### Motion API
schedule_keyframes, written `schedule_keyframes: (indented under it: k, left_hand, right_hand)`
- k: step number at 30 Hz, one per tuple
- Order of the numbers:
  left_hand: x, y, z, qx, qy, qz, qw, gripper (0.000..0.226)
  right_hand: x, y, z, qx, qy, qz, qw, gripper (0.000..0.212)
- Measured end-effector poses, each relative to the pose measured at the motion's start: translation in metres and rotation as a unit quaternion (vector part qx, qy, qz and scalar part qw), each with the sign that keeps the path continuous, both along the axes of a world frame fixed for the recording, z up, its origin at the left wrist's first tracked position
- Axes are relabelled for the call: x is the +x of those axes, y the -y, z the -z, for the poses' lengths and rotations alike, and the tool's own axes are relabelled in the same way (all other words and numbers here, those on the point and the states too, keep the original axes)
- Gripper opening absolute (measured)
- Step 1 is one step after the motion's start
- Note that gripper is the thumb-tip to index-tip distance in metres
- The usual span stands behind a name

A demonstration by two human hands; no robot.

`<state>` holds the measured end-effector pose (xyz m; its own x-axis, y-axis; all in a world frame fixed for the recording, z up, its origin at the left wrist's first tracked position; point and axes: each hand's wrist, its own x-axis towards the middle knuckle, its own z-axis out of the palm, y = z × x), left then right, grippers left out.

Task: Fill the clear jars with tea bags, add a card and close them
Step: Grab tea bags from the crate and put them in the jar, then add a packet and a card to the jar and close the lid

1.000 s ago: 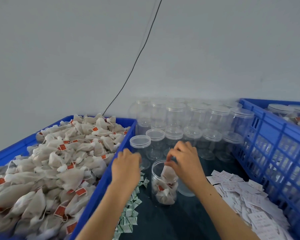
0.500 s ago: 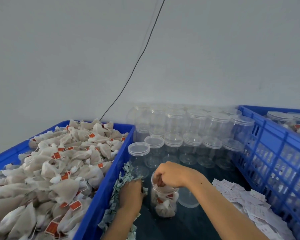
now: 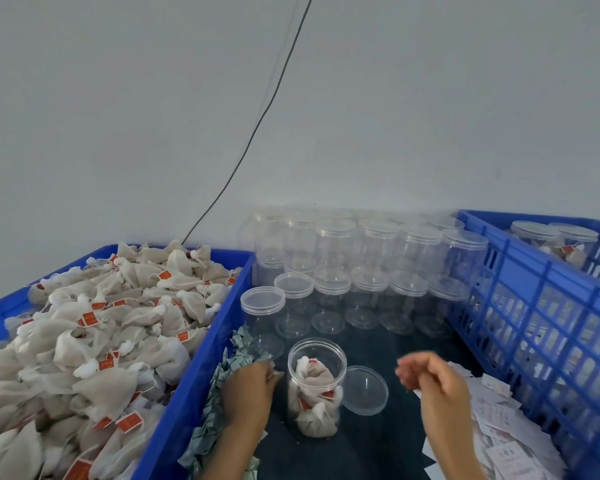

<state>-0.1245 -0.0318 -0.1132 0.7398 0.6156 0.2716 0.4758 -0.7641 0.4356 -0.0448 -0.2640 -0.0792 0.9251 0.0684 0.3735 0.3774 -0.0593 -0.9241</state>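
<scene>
The open jar (image 3: 316, 386) stands upright on the dark tabletop (image 3: 368, 452) between the two hands, filled nearly to its rim with tea bags (image 3: 314, 393). Its lid (image 3: 364, 389) lies flat just beside it, toward the right hand.

The left hand (image 3: 248, 388) rests on the strip of small green packets (image 3: 222, 386) just left of the jar; its fingertips are bent into the pile, but whether a packet is pinched cannot be told. The right hand (image 3: 433, 379) hovers blurred above the loose white cards (image 3: 499, 427), its fingers loosely curled, and nothing can be made out between them.

The jar is judged light, thin-walled and smooth, so it would tip or slide easily under a sideways push; it is best gripped round its wall below the threaded neck. The tea bags are soft and springy and can be pressed down by the fingertips. The cards are thin and limp, best pinched at an edge. The lid is light and stiff, best taken by its rim.

One open jar and one loose lid are counted. Beyond the hands, about twenty empty capped jars (image 3: 333, 296) stand in rows, too overlapped for an exact count. Two blue crates are seen: the left crate (image 3: 201, 372) is heaped with far too many tea bags to count, and the right crate (image 3: 548, 306) holds at least two closed filled jars (image 3: 534, 237).
</scene>
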Motion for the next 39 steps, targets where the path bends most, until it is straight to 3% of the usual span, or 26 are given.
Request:
schedule_keyframes:
  k: [4,7,12,17,19,21,23,25,30,34,39]
  left_hand:
    - [-0.012,-0.003,-0.029,-0.140,0.180,-0.006,0.974,0.019]
    - [-0.019,0.004,-0.063,-0.217,0.256,0.069,0.939,0.021]
    - [-0.016,0.026,-0.083,-0.138,0.175,0.127,0.967,0.010]
    - [-0.003,0.032,-0.079,-0.038,0.008,0.114,0.993,0.008]
    - [-0.002,0.031,-0.075,-0.035,0.071,0.097,0.992,0.011]
    - [-0.004,0.027,-0.072,-0.067,0.192,0.081,0.976,0.005]
    - [-0.006,0.025,-0.065,-0.204,0.251,0.104,0.941,0.031]
    - [-0.009,0.026,-0.052,-0.364,0.240,0.151,0.887,0.054]
    - [-0.007,0.041,-0.001,-0.417,0.208,0.214,0.859,0.124]
    - [0.006,0.052,0.028,-0.411,0.261,0.202,0.850,0.112]
    - [0.010,0.052,0.045,-0.382,0.299,0.190,0.853,0.106]
  right_hand:
    - [-0.007,-0.002,0.057,0.000,-0.064,-0.016,0.998,0.049]
    - [-0.013,-0.006,0.070,-0.033,-0.058,-0.060,0.996,0.048]
    - [-0.017,-0.003,0.070,-0.030,-0.041,-0.061,0.997,0.050]
    - [-0.020,0.000,0.067,-0.028,-0.045,-0.055,0.997,0.048]
    - [-0.021,0.005,0.058,-0.023,-0.034,-0.044,0.998,0.047]
    - [-0.017,0.017,0.043,-0.013,-0.014,-0.001,1.000,0.046]
    - [-0.003,0.037,0.026,-0.025,0.002,0.066,0.997,0.043]
    - [0.020,0.059,0.010,-0.096,-0.001,0.102,0.990,0.041]
    - [0.082,0.071,0.008,-0.337,-0.027,0.067,0.939,0.032]
    - [0.112,0.049,0.026,-0.456,-0.007,0.010,0.890,0.018]
    - [0.129,0.025,0.048,-0.556,0.005,0.029,0.831,0.026]
